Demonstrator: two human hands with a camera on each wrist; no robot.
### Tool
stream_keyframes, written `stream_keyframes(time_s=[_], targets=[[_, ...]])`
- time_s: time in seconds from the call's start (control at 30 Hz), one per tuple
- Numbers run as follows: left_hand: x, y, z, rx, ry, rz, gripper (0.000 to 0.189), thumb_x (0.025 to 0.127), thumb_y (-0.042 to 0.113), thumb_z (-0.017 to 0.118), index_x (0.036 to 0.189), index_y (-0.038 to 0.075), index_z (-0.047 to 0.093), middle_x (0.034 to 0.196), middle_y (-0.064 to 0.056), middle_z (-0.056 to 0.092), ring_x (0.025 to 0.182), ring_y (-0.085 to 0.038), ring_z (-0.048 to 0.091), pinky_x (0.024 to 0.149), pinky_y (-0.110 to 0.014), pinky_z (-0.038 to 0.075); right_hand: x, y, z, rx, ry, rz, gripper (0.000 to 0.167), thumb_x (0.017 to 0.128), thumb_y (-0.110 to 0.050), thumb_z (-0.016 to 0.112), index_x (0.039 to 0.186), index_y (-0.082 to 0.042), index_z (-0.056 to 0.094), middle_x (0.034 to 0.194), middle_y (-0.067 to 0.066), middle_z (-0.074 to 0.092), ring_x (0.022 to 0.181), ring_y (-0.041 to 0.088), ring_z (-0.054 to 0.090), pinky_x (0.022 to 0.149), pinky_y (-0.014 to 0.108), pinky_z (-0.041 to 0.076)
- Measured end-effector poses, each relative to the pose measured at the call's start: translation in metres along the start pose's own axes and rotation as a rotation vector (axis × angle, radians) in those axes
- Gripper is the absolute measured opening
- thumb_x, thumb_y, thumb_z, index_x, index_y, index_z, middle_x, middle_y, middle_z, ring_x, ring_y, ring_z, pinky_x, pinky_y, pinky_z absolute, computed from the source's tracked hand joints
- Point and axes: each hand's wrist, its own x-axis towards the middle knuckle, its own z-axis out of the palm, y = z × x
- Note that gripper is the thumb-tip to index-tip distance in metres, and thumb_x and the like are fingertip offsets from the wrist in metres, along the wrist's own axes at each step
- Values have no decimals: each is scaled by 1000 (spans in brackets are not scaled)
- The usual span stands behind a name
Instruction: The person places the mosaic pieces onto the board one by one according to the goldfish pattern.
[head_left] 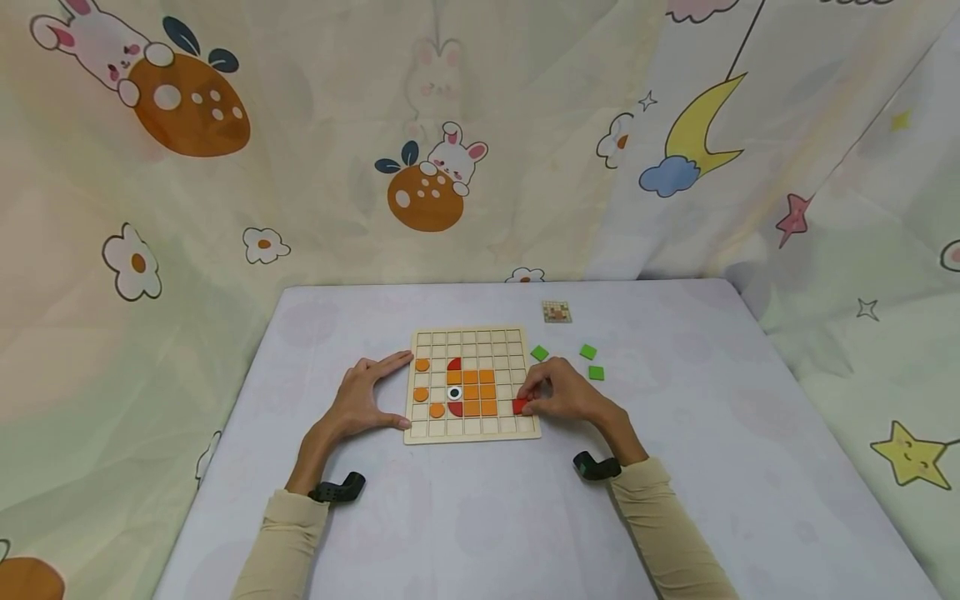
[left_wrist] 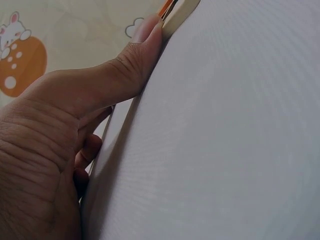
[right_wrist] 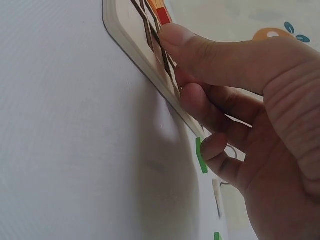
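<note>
A wooden grid board (head_left: pixel 484 350) lies on the table, holding orange squares (head_left: pixel 471 392), orange discs (head_left: pixel 422 365), red rounded pieces (head_left: pixel 454 364) and an eye tile (head_left: pixel 454 393). My left hand (head_left: pixel 351 404) touches the board's left side, thumb and fingers spread apart; in the left wrist view the thumb (left_wrist: pixel 125 67) rests at the board's edge. Between thumb and fingers, my right hand (head_left: pixel 564 392) pinches a red square tile (head_left: pixel 519 406) over the rightmost column. That red tile (right_wrist: pixel 163 16) shows beyond the thumb tip in the right wrist view; its underside is hidden.
Several green square tiles (head_left: pixel 588 352) lie right of the board, one close to its edge. A small patterned card (head_left: pixel 557 312) sits farther back. The white-covered table (head_left: pixel 465 517) meets a printed cloth backdrop (head_left: pixel 322 167) behind.
</note>
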Motion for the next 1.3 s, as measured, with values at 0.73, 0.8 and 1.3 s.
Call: stream_keyframes(time_s=[0.73,0.8,1.3], targets=[[1,2,-2,-2,2,7,123,58,55,106,165,28,51,172,0,50,111,-23,48,99,-48,35,11,-7,9,-55,0,14,16,82,-4,95,94,-12,86,88,-3,78,81,11,64,80,28,54],[1,2,-2,-2,3,10,123,58,55,106,165,28,51,172,-1,50,112,-23,49,99,-48,35,12,-8,10,-50,-3,12,16,82,-4,95,93,-12,87,88,-3,78,81,12,65,79,29,55],[-1,1,-1,5,11,19,123,59,56,105,165,26,50,172,-2,50,112,-23,49,96,-46,34,12,-20,16,-237,-10,84,9,88,-15,92,95,-19,89,89,-13,75,84,5,63,81,28,54]])
